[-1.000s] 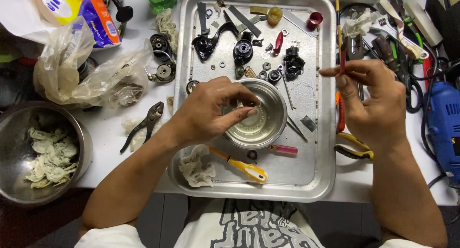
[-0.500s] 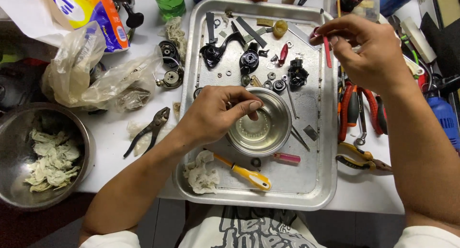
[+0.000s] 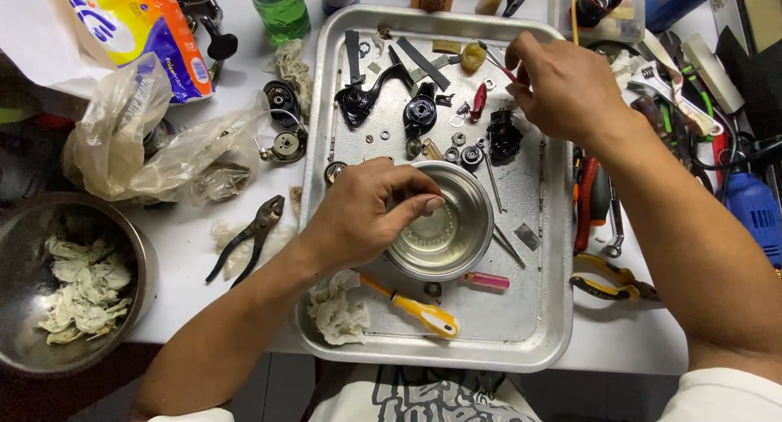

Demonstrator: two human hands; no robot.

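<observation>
- Left hand (image 3: 366,214) — centre of the frame, resting on the left rim of the small steel bowl (image 3: 444,226). Fingers curl over the rim with the tips touching inside it; whether they pinch a small part cannot be told.
- Small steel bowl — sits in the lower middle of the metal tray (image 3: 546,324), holding a shallow layer of clear liquid.
- Right hand (image 3: 566,88) — upper right of the frame, over the tray's top right corner. Fingers are drawn together in a pinch around a thin red-tipped tool (image 3: 505,70), which projects to the left of the fingertips.
- Black housing part (image 3: 503,138) — lies on the tray just below the right hand, among loose washers, screws and small black components.
- Yellow-handled screwdriver (image 3: 415,308) — lies diagonally on the tray below the bowl, beside a crumpled rag (image 3: 338,312) at the tray's lower left corner.
- Pink-handled tool (image 3: 486,281) — lies on the tray just below the bowl's right side.
- Pliers (image 3: 248,236) — on the white table left of the tray, jaws pointing up.
- Large steel bowl (image 3: 134,259) — lower left of the frame, containing used rags.
- Clear plastic bag (image 3: 155,145) — upper left, crumpled beside the tray.
- Assorted hand tools — right edge of the frame, including red-handled pliers (image 3: 588,198).
</observation>
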